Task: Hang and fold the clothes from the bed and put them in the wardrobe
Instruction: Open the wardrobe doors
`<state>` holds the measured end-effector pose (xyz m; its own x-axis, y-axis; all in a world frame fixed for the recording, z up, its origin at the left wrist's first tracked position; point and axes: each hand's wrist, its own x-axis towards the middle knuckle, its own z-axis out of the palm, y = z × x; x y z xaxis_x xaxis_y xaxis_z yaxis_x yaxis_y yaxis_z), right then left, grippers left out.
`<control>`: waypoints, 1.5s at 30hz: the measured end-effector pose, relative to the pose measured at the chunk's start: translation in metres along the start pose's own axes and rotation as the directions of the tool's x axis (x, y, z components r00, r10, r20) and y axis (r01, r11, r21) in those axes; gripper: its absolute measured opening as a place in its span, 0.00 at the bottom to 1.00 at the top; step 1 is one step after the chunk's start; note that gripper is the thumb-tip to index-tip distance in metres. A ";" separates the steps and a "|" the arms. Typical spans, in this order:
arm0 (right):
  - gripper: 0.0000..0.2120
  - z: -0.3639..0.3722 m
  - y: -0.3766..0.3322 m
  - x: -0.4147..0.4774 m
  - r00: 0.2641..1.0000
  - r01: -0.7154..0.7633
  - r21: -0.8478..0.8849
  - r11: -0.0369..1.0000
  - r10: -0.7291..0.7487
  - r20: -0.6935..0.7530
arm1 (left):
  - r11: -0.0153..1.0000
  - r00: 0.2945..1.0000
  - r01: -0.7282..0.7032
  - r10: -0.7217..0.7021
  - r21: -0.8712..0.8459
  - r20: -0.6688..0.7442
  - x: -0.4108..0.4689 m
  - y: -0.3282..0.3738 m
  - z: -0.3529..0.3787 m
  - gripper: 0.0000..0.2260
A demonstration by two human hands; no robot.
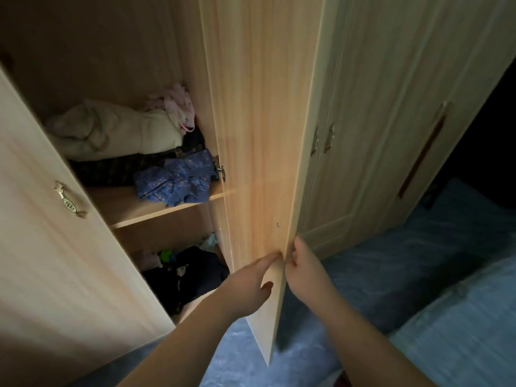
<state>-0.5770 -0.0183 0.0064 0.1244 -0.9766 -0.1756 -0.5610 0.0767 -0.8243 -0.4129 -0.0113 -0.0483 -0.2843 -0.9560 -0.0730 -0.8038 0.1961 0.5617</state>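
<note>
The wardrobe (97,46) stands open, the bed (460,317) lying right of its swung-out door (259,121) and heaped clothes (111,129) on shelves left of that door, whose inner face the left hand (251,280) presses with straight fingers while the right hand (304,269) curls its fingers round the door's free edge.

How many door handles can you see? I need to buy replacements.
3: one handle on the open door at left, two side by side on the shut doors at mid-right. A blurred shape further right may be a fourth.
</note>
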 end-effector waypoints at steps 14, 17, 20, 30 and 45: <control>0.32 0.117 -0.076 -0.001 0.862 0.499 -0.588 0.637 -0.435 0.261 | 0.925 0.920 0.365 -0.343 0.100 -0.187 -0.090 -0.138 -0.077 0.29; 0.34 0.173 -0.106 0.030 0.841 0.539 -0.609 0.581 -0.416 0.348 | 0.884 0.863 0.464 -0.435 0.062 -0.257 -0.123 -0.181 -0.124 0.28; 0.34 0.224 -0.141 0.055 0.817 0.576 -0.606 0.548 -0.421 0.395 | 0.856 0.811 0.517 -0.487 0.008 -0.324 -0.145 -0.220 -0.169 0.27; 0.33 0.308 -0.216 0.114 0.861 0.508 -0.597 0.620 -0.378 0.340 | 0.738 0.559 0.250 -0.639 -0.627 -0.529 -0.073 -0.333 -0.262 0.14; 0.32 0.323 -0.285 0.064 0.794 0.585 -0.022 0.811 -0.566 0.222 | 0.826 0.552 0.168 -0.531 -0.538 -0.642 -0.150 -0.293 -0.208 0.06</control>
<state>-0.1448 -0.0383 0.0565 0.5980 -0.7741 0.2078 -0.4002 -0.5130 -0.7594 -0.0264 0.0290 -0.0305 0.6057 -0.7726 0.1905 -0.4300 -0.1164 0.8953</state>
